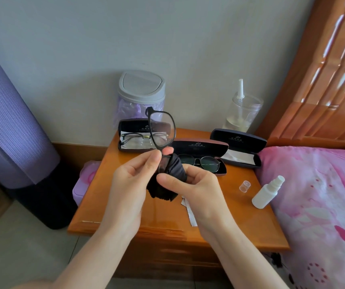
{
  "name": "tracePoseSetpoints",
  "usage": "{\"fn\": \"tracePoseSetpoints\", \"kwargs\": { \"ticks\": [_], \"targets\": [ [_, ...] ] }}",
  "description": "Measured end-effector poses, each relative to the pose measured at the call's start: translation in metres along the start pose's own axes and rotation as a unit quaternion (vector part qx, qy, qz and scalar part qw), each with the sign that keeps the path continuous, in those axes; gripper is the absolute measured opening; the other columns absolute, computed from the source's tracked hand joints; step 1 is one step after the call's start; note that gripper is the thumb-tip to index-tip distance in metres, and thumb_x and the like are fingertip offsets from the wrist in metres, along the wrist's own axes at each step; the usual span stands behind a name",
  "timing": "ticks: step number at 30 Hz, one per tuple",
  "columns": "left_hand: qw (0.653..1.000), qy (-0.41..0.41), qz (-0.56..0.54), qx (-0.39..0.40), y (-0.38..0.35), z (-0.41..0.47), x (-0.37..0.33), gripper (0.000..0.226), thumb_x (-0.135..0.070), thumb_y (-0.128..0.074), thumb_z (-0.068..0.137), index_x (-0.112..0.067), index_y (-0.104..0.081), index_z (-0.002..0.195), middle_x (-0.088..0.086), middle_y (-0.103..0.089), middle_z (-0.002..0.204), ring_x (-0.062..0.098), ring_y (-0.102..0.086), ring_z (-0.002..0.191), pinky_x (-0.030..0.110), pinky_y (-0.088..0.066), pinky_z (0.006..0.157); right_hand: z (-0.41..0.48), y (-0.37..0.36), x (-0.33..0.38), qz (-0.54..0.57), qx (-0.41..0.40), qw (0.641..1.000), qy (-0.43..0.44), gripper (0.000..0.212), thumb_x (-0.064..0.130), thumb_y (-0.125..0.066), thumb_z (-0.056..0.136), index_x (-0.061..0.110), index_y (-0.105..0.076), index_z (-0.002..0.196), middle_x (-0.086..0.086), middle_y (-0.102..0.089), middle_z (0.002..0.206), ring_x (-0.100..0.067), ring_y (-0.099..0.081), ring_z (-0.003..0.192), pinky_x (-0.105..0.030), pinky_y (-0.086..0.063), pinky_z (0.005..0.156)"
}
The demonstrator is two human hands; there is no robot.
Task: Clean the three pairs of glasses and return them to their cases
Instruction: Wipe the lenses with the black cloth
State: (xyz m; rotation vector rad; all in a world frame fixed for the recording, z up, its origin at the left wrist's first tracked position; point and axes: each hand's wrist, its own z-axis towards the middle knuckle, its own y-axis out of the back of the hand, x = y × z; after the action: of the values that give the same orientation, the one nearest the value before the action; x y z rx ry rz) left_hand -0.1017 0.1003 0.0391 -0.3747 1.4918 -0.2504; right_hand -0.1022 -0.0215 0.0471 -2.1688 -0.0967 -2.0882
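My left hand (134, 174) pinches black-framed glasses (162, 130) at the bridge and holds them upright above the wooden nightstand (109, 197). My right hand (196, 184) grips a black cloth (167, 182) wrapped round the lower lens. Three cases lie open at the back. The left case (126, 130) holds thin-framed glasses (138, 138). The middle case (205, 146) holds round dark glasses (202, 161). The right case (240, 142) holds only a white cloth.
A white spray bottle (266, 192) lies on the nightstand's right edge beside its clear cap (245, 186). A grey lidded bin (141, 90) and a clear pump bottle (240, 111) stand at the back. A pink bed (324, 195) is at right; a white cloth (189, 211) lies under my right wrist.
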Motion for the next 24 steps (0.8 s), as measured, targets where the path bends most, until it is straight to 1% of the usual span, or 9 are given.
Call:
{"fn": "tracePoseSetpoints", "kwargs": {
  "ticks": [3, 5, 7, 11, 13, 15, 18, 21, 24],
  "targets": [
    [1.000, -0.002, 0.011, 0.001, -0.002, -0.002, 0.000, 0.024, -0.031, -0.057, 0.079, -0.023, -0.075, 0.093, -0.002, -0.076, 0.093, 0.008, -0.069, 0.093, 0.015, -0.054, 0.067, 0.003, -0.003, 0.000, 0.039, -0.015, 0.999, -0.011, 0.026, 0.032, -0.075, 0.064, 0.013, -0.075, 0.084, -0.005, -0.074, 0.080, -0.014, -0.071, 0.079, -0.020, -0.056, 0.072],
    [1.000, -0.007, 0.018, 0.000, -0.003, -0.003, 0.000, 0.024, -0.031, -0.057, 0.079, -0.024, -0.075, 0.091, -0.002, -0.076, 0.091, 0.007, -0.070, 0.091, 0.014, -0.053, 0.065, 0.005, -0.005, -0.001, 0.056, -0.026, 0.998, -0.016, 0.034, 0.036, -0.074, 0.065, 0.009, -0.075, 0.086, -0.008, -0.074, 0.081, -0.017, -0.070, 0.080, -0.023, -0.055, 0.074],
    [0.999, -0.017, 0.040, -0.008, -0.002, -0.001, 0.000, 0.023, -0.034, -0.057, 0.077, -0.027, -0.075, 0.089, -0.003, -0.076, 0.089, 0.006, -0.069, 0.089, 0.013, -0.053, 0.065, 0.005, -0.007, -0.001, 0.070, -0.039, 0.997, -0.019, 0.040, 0.039, -0.072, 0.067, 0.006, -0.075, 0.088, -0.009, -0.074, 0.081, -0.016, -0.070, 0.079, -0.021, -0.053, 0.072],
    [0.999, -0.021, 0.049, -0.009, -0.002, -0.001, 0.001, 0.022, -0.035, -0.057, 0.077, -0.027, -0.073, 0.089, -0.005, -0.075, 0.089, 0.006, -0.069, 0.090, 0.012, -0.052, 0.066, 0.002, -0.010, 0.000, 0.088, -0.070, 0.994, 0.014, 0.035, 0.035, -0.068, 0.073, 0.004, -0.075, 0.089, -0.012, -0.075, 0.081, -0.015, -0.072, 0.077, -0.017, -0.052, 0.063],
    [0.999, -0.021, 0.049, -0.002, -0.002, -0.001, 0.001, 0.023, -0.035, -0.056, 0.079, -0.026, -0.072, 0.092, -0.005, -0.075, 0.091, 0.006, -0.069, 0.092, 0.012, -0.052, 0.068, 0.001, -0.010, 0.002, 0.092, -0.072, 0.993, 0.034, 0.032, 0.035, -0.065, 0.074, 0.009, -0.076, 0.091, -0.012, -0.075, 0.083, -0.016, -0.072, 0.079, -0.018, -0.054, 0.060],
    [0.998, -0.024, 0.050, -0.002, -0.003, -0.002, 0.001, 0.023, -0.036, -0.055, 0.079, -0.028, -0.073, 0.091, -0.005, -0.075, 0.091, 0.005, -0.069, 0.092, 0.012, -0.051, 0.067, -0.001, -0.009, 0.003, 0.092, -0.063, 0.993, 0.045, 0.030, 0.034, -0.062, 0.078, 0.014, -0.076, 0.095, -0.009, -0.076, 0.086, -0.015, -0.072, 0.083, -0.020, -0.055, 0.061],
    [0.999, -0.025, 0.027, -0.002, -0.005, -0.004, -0.001, 0.022, -0.034, -0.054, 0.079, -0.031, -0.076, 0.082, -0.005, -0.075, 0.089, 0.005, -0.069, 0.089, 0.012, -0.051, 0.064, -0.002, -0.008, 0.001, 0.080, -0.056, 0.994, 0.042, 0.031, 0.035, -0.058, 0.082, 0.013, -0.074, 0.096, -0.008, -0.076, 0.087, -0.015, -0.072, 0.086, -0.020, -0.056, 0.064],
    [1.000, -0.019, 0.007, -0.004, -0.006, -0.004, -0.002, 0.023, -0.032, -0.053, 0.080, -0.026, -0.074, 0.087, -0.004, -0.075, 0.090, 0.007, -0.070, 0.090, 0.013, -0.052, 0.064, -0.003, -0.006, -0.002, 0.065, -0.053, 0.996, 0.033, 0.035, 0.038, -0.055, 0.082, 0.010, -0.074, 0.095, -0.007, -0.076, 0.087, -0.013, -0.071, 0.086, -0.018, -0.054, 0.067],
    [1.000, -0.005, -0.009, -0.004, -0.004, -0.003, -0.002, 0.026, -0.033, -0.053, 0.079, -0.023, -0.074, 0.092, 0.001, -0.075, 0.091, 0.012, -0.071, 0.091, 0.017, -0.054, 0.066, -0.007, -0.004, -0.007, 0.058, -0.042, 0.997, 0.025, 0.033, 0.040, -0.053, 0.081, 0.017, -0.074, 0.094, 0.000, -0.076, 0.090, -0.006, -0.069, 0.091, -0.014, -0.052, 0.070]
  ]
}}
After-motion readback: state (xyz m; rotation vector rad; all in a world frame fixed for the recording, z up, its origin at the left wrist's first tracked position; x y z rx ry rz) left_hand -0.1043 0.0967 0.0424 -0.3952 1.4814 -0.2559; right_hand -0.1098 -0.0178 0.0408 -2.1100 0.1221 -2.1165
